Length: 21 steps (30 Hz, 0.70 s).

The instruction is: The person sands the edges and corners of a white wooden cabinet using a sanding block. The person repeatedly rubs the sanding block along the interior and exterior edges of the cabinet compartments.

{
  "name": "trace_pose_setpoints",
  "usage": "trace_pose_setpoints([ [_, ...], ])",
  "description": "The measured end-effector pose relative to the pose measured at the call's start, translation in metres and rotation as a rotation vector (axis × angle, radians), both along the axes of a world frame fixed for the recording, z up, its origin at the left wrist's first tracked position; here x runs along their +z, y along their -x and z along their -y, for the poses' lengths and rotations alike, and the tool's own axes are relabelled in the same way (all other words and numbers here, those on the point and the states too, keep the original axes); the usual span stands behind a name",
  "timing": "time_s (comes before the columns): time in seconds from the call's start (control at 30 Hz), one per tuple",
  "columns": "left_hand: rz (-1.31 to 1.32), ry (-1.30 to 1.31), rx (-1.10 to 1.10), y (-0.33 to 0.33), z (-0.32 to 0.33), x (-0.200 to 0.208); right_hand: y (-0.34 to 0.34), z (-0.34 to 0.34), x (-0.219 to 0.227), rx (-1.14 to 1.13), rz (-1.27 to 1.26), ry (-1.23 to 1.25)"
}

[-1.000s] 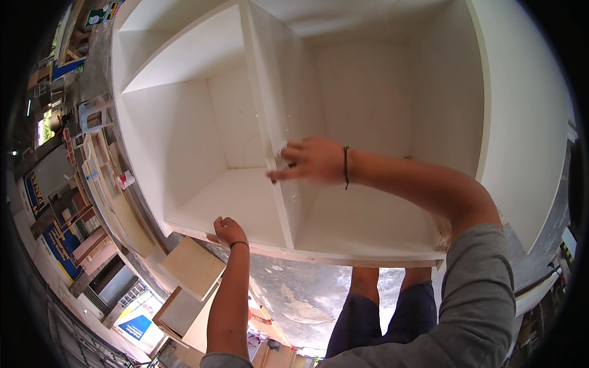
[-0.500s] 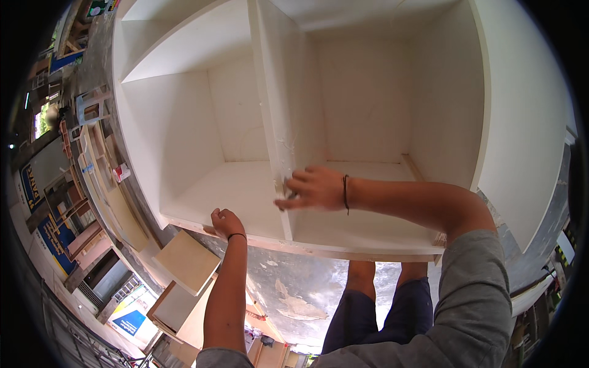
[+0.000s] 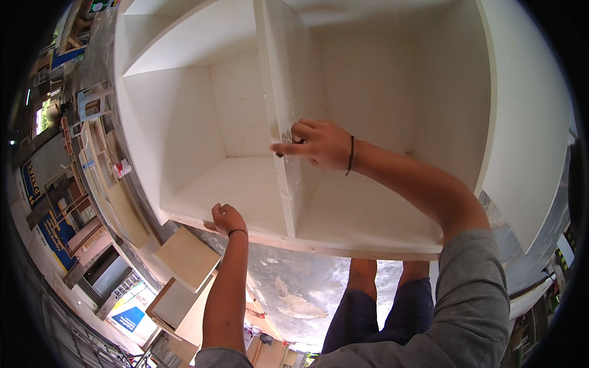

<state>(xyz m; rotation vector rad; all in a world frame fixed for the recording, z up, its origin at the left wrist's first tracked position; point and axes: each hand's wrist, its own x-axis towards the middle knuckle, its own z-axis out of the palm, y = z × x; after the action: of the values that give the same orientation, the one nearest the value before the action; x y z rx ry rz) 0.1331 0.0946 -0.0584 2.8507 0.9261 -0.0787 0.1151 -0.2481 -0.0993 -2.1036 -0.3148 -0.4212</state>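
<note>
A large white cabinet (image 3: 196, 110) stands open-fronted before me, split by an upright divider panel (image 3: 277, 104). My right hand (image 3: 319, 144) is at the divider's front edge, its forefinger stretched along it and the other fingers curled. A small dark piece shows under the fingertip, too little of it to name. Whitish smears mark the panel by the fingers. My left hand (image 3: 228, 218) is closed at the cabinet's lower front edge (image 3: 257, 239), near its left corner. A small brown patch shows beside it; whatever the fingers hold is hidden.
Stacked boards (image 3: 187, 257) lie at the lower left, past the cabinet's corner. Long wooden panels (image 3: 116, 190) lean or lie along the left side. A white panel (image 3: 531, 122) extends on the right. My legs (image 3: 362, 306) are below the front edge.
My right hand has moved up along the divider's front edge, away from the cabinet's lower edge. My left hand has stayed at the lower edge.
</note>
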Motion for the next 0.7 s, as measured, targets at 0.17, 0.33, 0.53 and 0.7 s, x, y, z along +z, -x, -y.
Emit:
trace_pose_setpoints([
  [0.17,0.054,0.065,-0.042,0.002,-0.021,-0.018,-0.09,0.056,0.008,-0.322,0.071,-0.072],
  [0.33,0.047,0.053,-0.054,0.003,-0.014,-0.01,-0.051,0.028,-0.006,-0.221,0.029,0.038],
  [0.53,0.024,-0.01,-0.031,0.002,-0.007,-0.005,-0.024,0.016,0.017,-0.034,0.065,-0.038],
  [0.7,0.033,0.019,-0.02,0.002,0.01,0.0,-0.095,0.06,0.003,-0.379,0.03,0.026],
])
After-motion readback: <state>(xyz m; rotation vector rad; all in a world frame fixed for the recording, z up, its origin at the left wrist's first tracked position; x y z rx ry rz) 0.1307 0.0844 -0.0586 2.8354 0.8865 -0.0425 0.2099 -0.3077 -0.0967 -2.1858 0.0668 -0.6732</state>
